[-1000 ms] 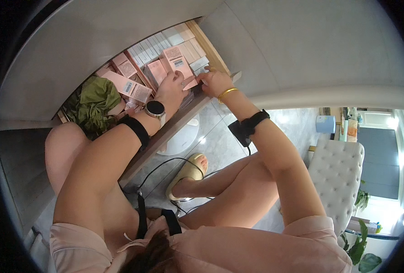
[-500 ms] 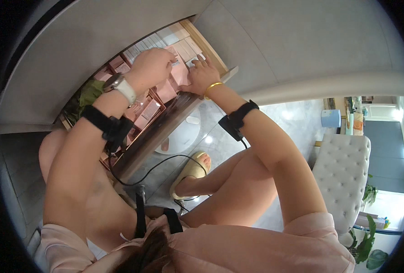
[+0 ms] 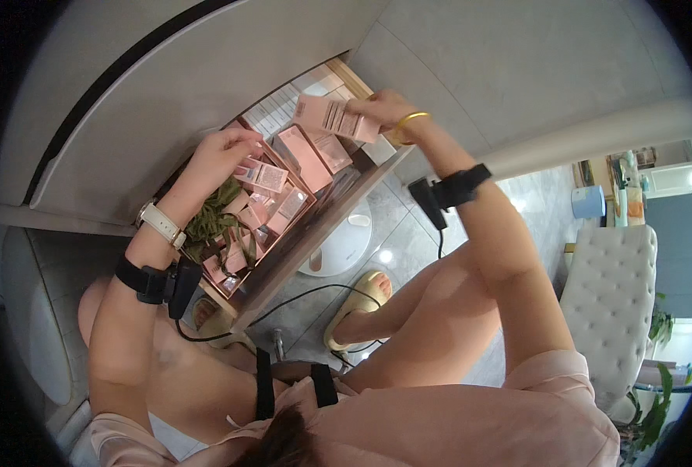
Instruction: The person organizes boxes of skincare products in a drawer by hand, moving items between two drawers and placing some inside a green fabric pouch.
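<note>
My right hand (image 3: 389,109), at the drawer's far right corner, grips a pale pink carton (image 3: 334,117) with printed lines on its side, tilted above the other boxes. Inside the open drawer (image 3: 303,253) stands a pink tray (image 3: 309,204) crowded with small pink boxes (image 3: 290,208). My left hand (image 3: 233,146) is over the tray's back edge, fingers curled closed at the upper end of a small printed pink box (image 3: 262,176). A larger plain pink box (image 3: 303,159) lies between my hands. Dried green leaves (image 3: 210,222) lie at the tray's left.
A row of white boxes (image 3: 276,113) stands at the drawer's back. Grey cabinet panels (image 3: 144,93) rise behind and to the right. Below the drawer, a round white object (image 3: 344,245) rests on the tiled floor. A black cable (image 3: 299,289) runs between my wrist straps. A tufted bench (image 3: 611,296) stands at right.
My right hand has moved right, lifting the pale pink carton. My left hand has drawn back left from the middle of the drawer to the small boxes. The view has shifted slightly.
</note>
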Tool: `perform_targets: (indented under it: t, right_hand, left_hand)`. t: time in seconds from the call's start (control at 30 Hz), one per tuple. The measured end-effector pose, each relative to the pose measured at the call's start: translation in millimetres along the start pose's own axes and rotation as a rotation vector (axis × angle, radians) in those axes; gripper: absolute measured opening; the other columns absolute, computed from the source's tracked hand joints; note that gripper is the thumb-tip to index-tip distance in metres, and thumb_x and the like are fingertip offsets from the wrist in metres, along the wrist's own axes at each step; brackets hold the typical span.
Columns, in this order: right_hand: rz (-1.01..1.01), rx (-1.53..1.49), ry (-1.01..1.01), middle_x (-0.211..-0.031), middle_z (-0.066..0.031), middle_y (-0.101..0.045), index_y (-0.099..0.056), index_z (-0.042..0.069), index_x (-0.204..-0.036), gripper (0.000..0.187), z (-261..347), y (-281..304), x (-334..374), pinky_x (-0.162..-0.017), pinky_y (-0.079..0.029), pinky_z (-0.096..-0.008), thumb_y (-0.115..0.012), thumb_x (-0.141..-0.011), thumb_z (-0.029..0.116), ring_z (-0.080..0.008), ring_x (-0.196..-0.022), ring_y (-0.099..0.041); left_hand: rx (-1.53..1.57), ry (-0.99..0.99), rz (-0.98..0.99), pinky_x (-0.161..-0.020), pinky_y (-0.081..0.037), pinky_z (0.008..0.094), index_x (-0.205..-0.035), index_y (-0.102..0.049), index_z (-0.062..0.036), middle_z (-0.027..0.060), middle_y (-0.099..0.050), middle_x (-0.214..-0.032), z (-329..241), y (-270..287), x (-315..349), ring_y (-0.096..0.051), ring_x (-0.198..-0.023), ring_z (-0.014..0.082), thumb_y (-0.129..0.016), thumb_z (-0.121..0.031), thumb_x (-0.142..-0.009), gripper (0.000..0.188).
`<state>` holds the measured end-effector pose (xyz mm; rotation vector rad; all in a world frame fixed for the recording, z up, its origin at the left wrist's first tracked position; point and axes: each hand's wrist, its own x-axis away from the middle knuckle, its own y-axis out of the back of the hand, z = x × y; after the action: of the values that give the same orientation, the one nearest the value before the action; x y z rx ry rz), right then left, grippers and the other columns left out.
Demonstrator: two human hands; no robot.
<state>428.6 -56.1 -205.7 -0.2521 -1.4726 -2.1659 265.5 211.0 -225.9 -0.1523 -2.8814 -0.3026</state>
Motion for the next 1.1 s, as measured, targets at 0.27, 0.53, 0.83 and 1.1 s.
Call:
perform_targets:
  t: [0.27, 0.53, 0.83, 1.1]
  right_hand:
    - [0.357, -0.532, 0.423, -0.093, -0.0059, -0.066, -0.057, -0.003, -0.114, 0.053, 48.9, 11.5, 82.7, -0.083, -0.052, -0.0273, -0.064, -0.083, 0.04, -0.0129, -0.087, -0.064]
    - [-0.025, 0.221, 0.401, -0.085, -0.0115, -0.068, -0.068, 0.005, -0.088, 0.024, 5.2, -67.5, -2.5, -0.075, -0.051, -0.0333, -0.06, -0.081, 0.027, -0.0272, -0.083, -0.065]
    - [-0.025, 0.475, 0.232, -0.103, -0.0231, -0.061, -0.056, -0.003, -0.105, 0.049, 9.4, -158.7, -15.8, -0.084, -0.05, -0.0406, -0.07, -0.073, 0.032, -0.0348, -0.096, -0.062]
    - [-0.062, 0.091, 0.309, -0.102, -0.018, -0.065, -0.063, 0.007, -0.102, 0.039, 18.2, -153.5, -37.4, -0.083, -0.05, -0.0392, -0.068, -0.073, 0.033, -0.0343, -0.095, -0.062]
  left_hand:
    - [0.923, 0.174, 0.163, -0.098, -0.045, 0.0372, -0.13, -0.04, -0.002, 0.0148, -0.051, -0.126, -17.7, -33.3, 27.4, -0.055, -0.111, 0.0261, -0.05, -0.041, -0.095, 0.053]
    - [0.99, 0.117, -0.102, -0.084, -0.054, 0.0345, -0.121, -0.053, -0.005, 0.0092, -0.063, -0.111, -54.0, -3.9, 81.8, -0.064, -0.096, 0.0205, -0.053, -0.041, -0.092, 0.047]
    - [0.981, 0.096, -0.255, -0.08, -0.056, 0.033, -0.121, -0.052, -0.0028, 0.011, -0.064, -0.107, -70.0, 0.5, 125.7, -0.065, -0.093, 0.0192, -0.054, -0.038, -0.092, 0.046]
    - [0.881, 0.136, -0.177, -0.078, -0.056, 0.0302, -0.123, -0.05, -0.0027, 0.0103, -0.062, -0.109, -65.8, -0.3, 106.2, -0.065, -0.092, 0.0177, -0.052, -0.037, -0.093, 0.046]
